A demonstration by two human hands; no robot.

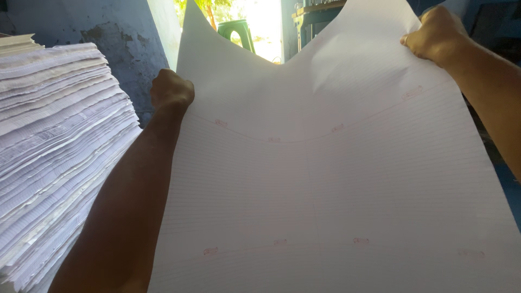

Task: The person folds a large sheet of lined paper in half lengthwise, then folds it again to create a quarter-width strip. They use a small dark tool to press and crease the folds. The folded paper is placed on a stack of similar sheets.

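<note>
My left hand [171, 90] is closed in a fist on the left edge of a large ruled paper sheet [336, 179], and my right hand [434, 33] is closed on its upper right edge, fingers curled over the margin. The sheet is raised in front of me, sagging in the middle between both hands, with faint pink marks across it. A tall stack of ruled sheets [59, 152] stands just left of my left forearm, before a blue wall [125, 32]; a green plastic chair [236, 31] shows in the bright doorway beyond.

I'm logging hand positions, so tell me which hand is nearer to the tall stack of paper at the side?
Left. The left hand grips the big ruled sheet just beside the paper stack; the right hand holds the sheet's far corner, well across from it.
</note>
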